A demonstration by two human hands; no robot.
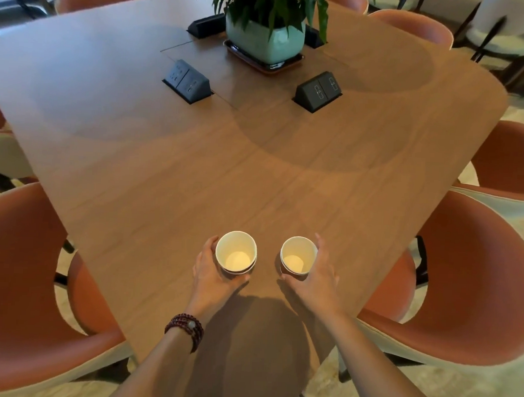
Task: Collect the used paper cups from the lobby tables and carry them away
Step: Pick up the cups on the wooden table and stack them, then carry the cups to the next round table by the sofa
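Two white paper cups stand upright near the front edge of the wooden table [166, 170]. Both look empty inside. My left hand [212, 274] curls round the left cup [236, 252], thumb at its near side and fingers behind. That cup seems to be two stacked, as a second rim shows below the first. My right hand [314, 278] wraps the right cup [298, 255] from its right side, thumb under the near rim. A dark bead bracelet sits on my left wrist.
A potted plant in a pale green pot [264, 39] stands on a tray at the table's middle. Black socket boxes [188, 81] [318, 91] rise from the top around it. Orange chairs [20, 277] [476, 282] flank the table on both sides.
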